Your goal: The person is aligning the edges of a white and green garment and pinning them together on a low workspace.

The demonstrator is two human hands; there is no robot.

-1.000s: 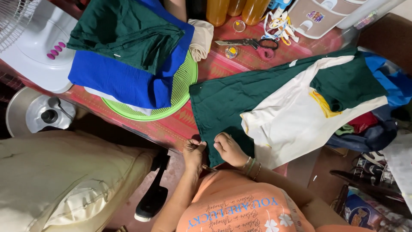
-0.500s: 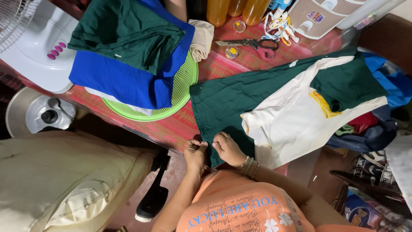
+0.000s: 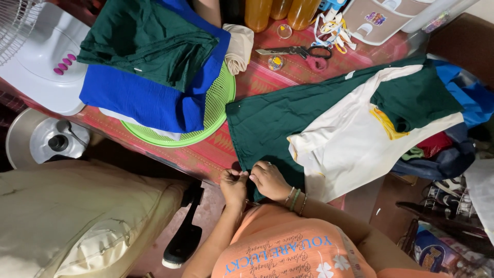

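The left hand [image 3: 234, 186] and the right hand [image 3: 268, 179] were close together at the near corner of the dark green garment [image 3: 267, 123]; both pinched its hem between fingertips, fingers drawn together; the garment lay spread on the red patterned table [image 3: 206, 154], away from the hands; a white cloth piece [image 3: 350, 149] lay on it, just right of the right hand; beyond the left hand stood a green basket [image 3: 218, 103] bearing folded blue fabric [image 3: 149, 103]; scissors [image 3: 296, 51] lay farther off.

Matt green cloth [image 3: 267, 123], soft weave
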